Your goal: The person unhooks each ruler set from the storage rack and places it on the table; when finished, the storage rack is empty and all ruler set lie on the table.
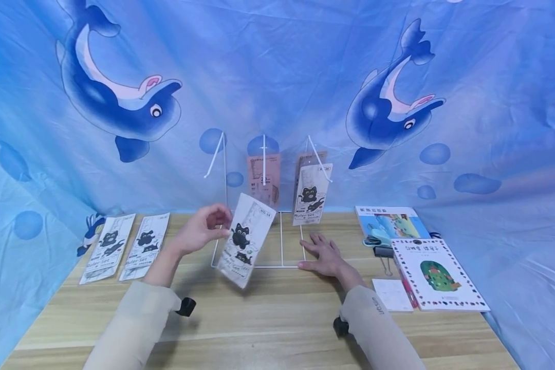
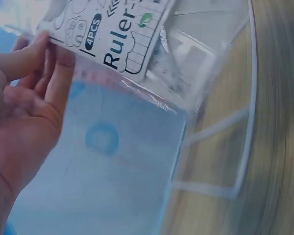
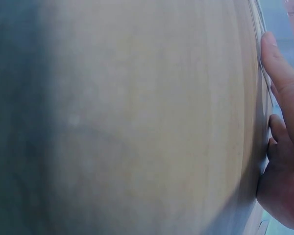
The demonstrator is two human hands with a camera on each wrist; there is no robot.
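My left hand [image 1: 199,232] pinches a ruler set packet [image 1: 248,241] by its left edge, thumb in front. The clear packet with black cat prints tilts in front of the white wire rack [image 1: 281,241]. In the left wrist view, the thumb and fingers grip the packet [image 2: 122,36] near its printed card. My right hand [image 1: 326,259] rests with spread fingers at the front right corner of the rack's base. Another cat ruler set packet [image 1: 312,195] hangs from the right hook, and a pink packet [image 1: 270,177] is behind the middle hook. The left hook [image 1: 214,155] carries nothing.
Two more ruler set packets [image 1: 106,249] lie side by side on the table's left. At right are books [image 1: 439,277], a black binder clip [image 1: 383,252], a teal object [image 1: 376,238] and a white card [image 1: 392,294]. A dolphin-print curtain [image 1: 277,67] hangs behind the rack.
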